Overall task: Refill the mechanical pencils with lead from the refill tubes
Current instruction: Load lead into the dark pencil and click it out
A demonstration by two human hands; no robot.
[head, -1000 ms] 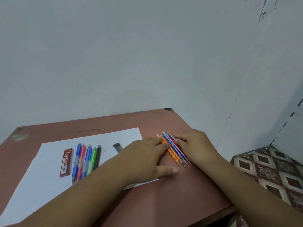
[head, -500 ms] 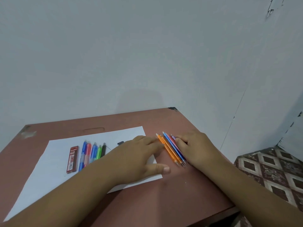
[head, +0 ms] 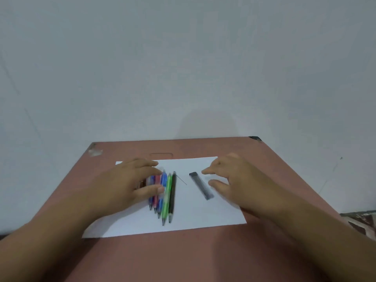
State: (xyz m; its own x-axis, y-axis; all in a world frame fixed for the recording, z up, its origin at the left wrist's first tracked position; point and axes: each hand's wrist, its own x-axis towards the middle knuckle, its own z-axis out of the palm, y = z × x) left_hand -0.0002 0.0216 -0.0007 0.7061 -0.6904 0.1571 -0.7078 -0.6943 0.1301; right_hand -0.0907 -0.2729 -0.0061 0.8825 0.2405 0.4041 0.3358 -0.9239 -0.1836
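Your left hand (head: 126, 184), fingers loosely spread, covers part of the pencil row (head: 164, 194) on the paper (head: 203, 218); your right hand (head: 242, 182), fingers apart, hovers beside the dark refill tube (head: 201, 185), contents indiscernible.

White paper sheet (head: 213, 216) on reddish-brown table (head: 183, 257), pale grey wall (head: 183, 68) behind

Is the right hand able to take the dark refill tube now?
Probably yes. The right hand hovers just right of the refill tube, fingers open toward it. The tube lies alone on the paper, and nothing lies between them.
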